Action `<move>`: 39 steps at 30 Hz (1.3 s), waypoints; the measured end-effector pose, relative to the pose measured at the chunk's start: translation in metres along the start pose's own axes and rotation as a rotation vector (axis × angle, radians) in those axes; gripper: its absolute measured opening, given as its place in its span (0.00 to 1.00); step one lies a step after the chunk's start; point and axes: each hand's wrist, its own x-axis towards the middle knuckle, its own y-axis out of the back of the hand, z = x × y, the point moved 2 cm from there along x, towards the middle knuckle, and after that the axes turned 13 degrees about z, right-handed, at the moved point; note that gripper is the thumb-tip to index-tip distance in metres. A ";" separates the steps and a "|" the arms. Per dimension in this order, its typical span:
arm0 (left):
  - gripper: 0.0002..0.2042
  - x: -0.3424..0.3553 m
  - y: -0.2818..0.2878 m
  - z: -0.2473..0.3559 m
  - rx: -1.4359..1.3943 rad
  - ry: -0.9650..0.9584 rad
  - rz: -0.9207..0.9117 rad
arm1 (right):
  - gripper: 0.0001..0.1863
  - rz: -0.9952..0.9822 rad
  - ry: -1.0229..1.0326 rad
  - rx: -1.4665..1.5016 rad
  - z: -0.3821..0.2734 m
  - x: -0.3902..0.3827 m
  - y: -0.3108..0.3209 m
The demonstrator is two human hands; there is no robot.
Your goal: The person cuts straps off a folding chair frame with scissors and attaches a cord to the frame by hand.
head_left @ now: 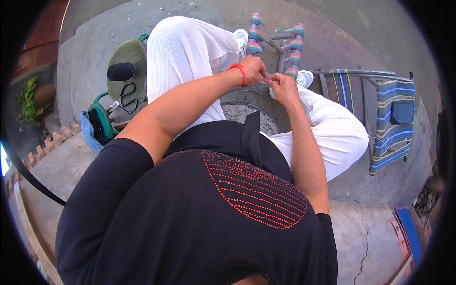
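My left hand (254,70), a red band (239,70) at its wrist, is closed in a pinch in front of my knees. Close beside it, my right hand (285,89) is pinched too. Between the fingertips runs a thin pale pinkish strip (266,80), too small to tell more of. Just beyond the hands stands a grey metal tube frame (274,43). Torn striped cloth (294,44) in pink, green and blue is wrapped about its tubes. My hands hide the frame's near part.
To the left, a green cushioned seat (129,59) bears a black rolled item (121,71) and black-handled scissors (124,98). Blue denim (89,132) lies beside it. At right, a striped folding chair (393,142) carries a dark blue pouch (402,113). A round patterned seat (247,113) is under me.
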 end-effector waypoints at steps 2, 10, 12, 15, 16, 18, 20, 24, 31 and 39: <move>0.08 0.000 0.000 0.002 0.010 -0.010 -0.011 | 0.08 -0.010 0.012 -0.008 0.000 0.000 0.000; 0.08 0.000 0.001 0.004 0.052 -0.035 -0.029 | 0.09 -0.016 0.018 -0.011 0.002 0.002 -0.001; 0.08 0.000 0.001 0.004 0.076 -0.040 -0.019 | 0.09 -0.015 0.028 -0.015 0.001 0.002 -0.001; 0.07 0.000 0.002 0.005 0.091 -0.040 -0.018 | 0.09 -0.027 0.017 -0.039 -0.002 0.001 0.001; 0.07 -0.001 0.002 0.005 0.091 -0.038 -0.017 | 0.10 -0.041 -0.001 -0.059 -0.005 0.001 0.002; 0.07 -0.001 0.002 0.005 0.092 -0.026 -0.023 | 0.10 -0.026 -0.012 -0.038 -0.004 0.001 0.000; 0.08 0.000 0.002 0.004 0.063 -0.038 -0.021 | 0.10 -0.010 -0.024 -0.017 -0.001 0.001 -0.001; 0.09 0.000 0.003 0.003 -0.047 0.020 -0.085 | 0.09 -0.010 -0.021 0.070 0.005 0.003 -0.003; 0.09 0.001 -0.001 0.002 -0.006 0.051 -0.130 | 0.08 -0.041 0.011 0.067 0.004 0.007 -0.003; 0.11 0.009 -0.014 -0.019 -0.151 0.299 -0.167 | 0.07 0.271 -0.093 0.281 -0.001 -0.020 0.005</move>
